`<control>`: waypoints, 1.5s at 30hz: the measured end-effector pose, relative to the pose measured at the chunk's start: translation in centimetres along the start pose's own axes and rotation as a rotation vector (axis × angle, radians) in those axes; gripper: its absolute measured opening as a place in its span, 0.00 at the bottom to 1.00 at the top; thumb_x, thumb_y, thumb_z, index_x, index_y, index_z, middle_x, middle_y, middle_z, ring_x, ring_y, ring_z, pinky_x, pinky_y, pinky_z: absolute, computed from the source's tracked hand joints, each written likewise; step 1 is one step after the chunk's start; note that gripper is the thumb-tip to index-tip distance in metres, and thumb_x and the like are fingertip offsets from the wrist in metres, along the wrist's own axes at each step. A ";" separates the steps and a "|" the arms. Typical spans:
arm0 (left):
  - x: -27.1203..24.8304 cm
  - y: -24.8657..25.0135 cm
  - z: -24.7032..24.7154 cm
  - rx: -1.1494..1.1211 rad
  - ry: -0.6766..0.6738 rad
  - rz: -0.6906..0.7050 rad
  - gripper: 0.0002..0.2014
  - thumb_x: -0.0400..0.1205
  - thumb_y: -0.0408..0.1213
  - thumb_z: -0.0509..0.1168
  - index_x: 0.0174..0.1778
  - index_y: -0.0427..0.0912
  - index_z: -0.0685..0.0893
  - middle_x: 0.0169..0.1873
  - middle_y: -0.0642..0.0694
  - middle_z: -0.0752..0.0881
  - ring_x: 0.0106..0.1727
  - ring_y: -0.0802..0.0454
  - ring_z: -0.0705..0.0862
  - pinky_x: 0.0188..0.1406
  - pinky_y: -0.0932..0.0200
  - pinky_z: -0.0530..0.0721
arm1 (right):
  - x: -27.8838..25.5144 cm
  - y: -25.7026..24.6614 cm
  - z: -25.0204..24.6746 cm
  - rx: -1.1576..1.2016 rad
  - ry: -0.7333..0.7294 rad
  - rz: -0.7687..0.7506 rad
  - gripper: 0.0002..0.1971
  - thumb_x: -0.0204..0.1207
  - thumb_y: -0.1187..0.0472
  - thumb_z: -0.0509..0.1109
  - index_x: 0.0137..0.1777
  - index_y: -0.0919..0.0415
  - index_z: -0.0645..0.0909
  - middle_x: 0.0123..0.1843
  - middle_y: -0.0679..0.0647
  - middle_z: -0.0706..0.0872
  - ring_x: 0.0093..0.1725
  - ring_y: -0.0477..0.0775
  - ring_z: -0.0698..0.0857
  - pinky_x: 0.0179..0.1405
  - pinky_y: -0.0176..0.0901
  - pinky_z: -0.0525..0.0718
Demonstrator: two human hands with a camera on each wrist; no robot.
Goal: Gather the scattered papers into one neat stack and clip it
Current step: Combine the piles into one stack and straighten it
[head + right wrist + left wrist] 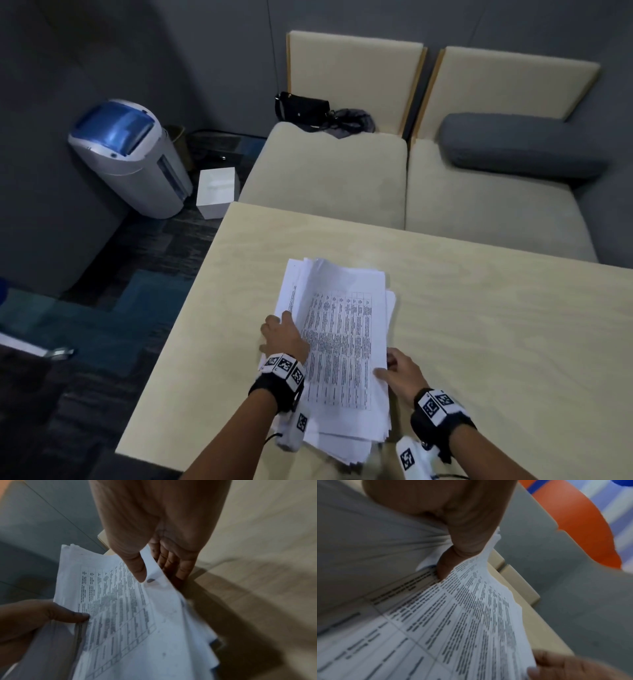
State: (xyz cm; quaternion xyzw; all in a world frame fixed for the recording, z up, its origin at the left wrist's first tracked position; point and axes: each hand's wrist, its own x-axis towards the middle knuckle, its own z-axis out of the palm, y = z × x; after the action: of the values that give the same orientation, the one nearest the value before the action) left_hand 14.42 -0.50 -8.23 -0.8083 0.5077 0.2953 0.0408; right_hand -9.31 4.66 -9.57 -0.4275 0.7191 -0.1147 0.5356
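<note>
A loose pile of white papers (342, 346) with printed tables lies on the pale wooden table (496, 325), its edges uneven and fanned at the near end. My left hand (282, 334) grips the pile's left edge, thumb on top of the sheets. The left wrist view shows that thumb (447, 563) pressing into the papers (453, 628). My right hand (397, 370) holds the right edge, thumb (137, 566) on the top sheet (123, 615) and fingers (173, 563) beneath it. No clip shows in any view.
Beige sofa seats (325, 171) with a grey bolster (520, 144) stand beyond the table's far edge. A black bag (301, 106) lies on the sofa. A white and blue bin (130, 157) and a white box (217, 192) stand on the floor at left.
</note>
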 end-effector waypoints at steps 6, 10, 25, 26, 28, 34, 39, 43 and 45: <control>-2.2 3.4 1.9 -0.119 -0.024 -0.027 0.29 0.75 0.32 0.68 0.72 0.42 0.66 0.68 0.36 0.70 0.67 0.37 0.75 0.61 0.46 0.80 | -0.3 1.8 -2.5 -0.037 0.010 0.028 0.20 0.76 0.63 0.72 0.67 0.59 0.76 0.56 0.52 0.83 0.54 0.53 0.82 0.50 0.38 0.76; -3.4 4.5 3.5 -0.006 0.032 -0.135 0.33 0.72 0.40 0.72 0.72 0.51 0.67 0.76 0.44 0.57 0.79 0.38 0.56 0.70 0.36 0.71 | -0.3 3.9 -5.5 -0.036 0.013 0.033 0.23 0.75 0.63 0.73 0.70 0.60 0.76 0.55 0.53 0.85 0.54 0.53 0.83 0.49 0.38 0.77; -8.6 8.4 8.0 -0.296 0.040 -0.139 0.25 0.60 0.32 0.69 0.48 0.52 0.67 0.42 0.40 0.81 0.37 0.36 0.85 0.36 0.42 0.90 | -0.7 13.4 -17.9 0.050 0.081 0.105 0.25 0.72 0.59 0.75 0.69 0.56 0.74 0.53 0.53 0.82 0.58 0.57 0.83 0.55 0.46 0.80; -9.3 8.9 8.5 -0.366 0.080 -0.133 0.25 0.61 0.30 0.68 0.48 0.51 0.65 0.39 0.40 0.82 0.35 0.37 0.85 0.33 0.41 0.90 | -0.9 14.0 -18.6 0.062 0.079 0.108 0.25 0.72 0.59 0.75 0.69 0.56 0.73 0.54 0.53 0.82 0.58 0.58 0.83 0.53 0.45 0.80; -10.7 10.9 9.7 -0.545 0.119 -0.108 0.30 0.64 0.27 0.74 0.52 0.50 0.64 0.42 0.40 0.81 0.39 0.38 0.85 0.39 0.41 0.90 | -1.3 15.8 -20.0 0.116 0.078 0.112 0.26 0.72 0.60 0.74 0.71 0.56 0.72 0.57 0.55 0.83 0.57 0.57 0.83 0.47 0.43 0.82; -13.2 14.9 14.2 -0.913 -0.256 -0.083 0.43 0.60 0.35 0.85 0.69 0.39 0.70 0.56 0.43 0.85 0.54 0.42 0.85 0.51 0.50 0.84 | -2.9 18.4 -22.5 0.130 -0.068 -0.060 0.21 0.72 0.59 0.75 0.66 0.57 0.82 0.61 0.51 0.88 0.58 0.53 0.87 0.63 0.47 0.82; -15.8 19.0 15.8 -0.736 -0.364 -0.002 0.27 0.68 0.34 0.81 0.58 0.27 0.78 0.47 0.37 0.87 0.45 0.43 0.85 0.43 0.56 0.83 | -4.7 21.5 -24.8 0.163 -0.139 -0.179 0.23 0.67 0.57 0.73 0.63 0.62 0.86 0.52 0.50 0.91 0.49 0.47 0.88 0.62 0.53 0.83; -18.0 21.4 13.8 -0.733 -0.320 0.199 0.21 0.67 0.33 0.82 0.49 0.33 0.80 0.36 0.44 0.89 0.44 0.41 0.86 0.51 0.47 0.87 | -5.2 23.1 -28.8 0.278 -0.013 -0.081 0.49 0.61 0.44 0.83 0.80 0.59 0.67 0.66 0.51 0.81 0.65 0.50 0.81 0.73 0.51 0.76; -19.8 23.3 11.7 -0.824 -0.359 0.334 0.13 0.70 0.23 0.78 0.45 0.35 0.82 0.26 0.51 0.88 0.38 0.46 0.88 0.40 0.55 0.89 | -5.9 21.9 -30.9 0.501 -0.016 -0.100 0.63 0.45 0.39 0.88 0.81 0.57 0.64 0.72 0.51 0.79 0.68 0.53 0.82 0.70 0.54 0.80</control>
State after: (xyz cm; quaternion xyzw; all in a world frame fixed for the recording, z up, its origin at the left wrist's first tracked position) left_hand -16.47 8.39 -2.10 -0.6009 0.4560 0.6095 -0.2440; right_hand -46.54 13.32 -6.88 -0.3172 0.6419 -0.3124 0.6244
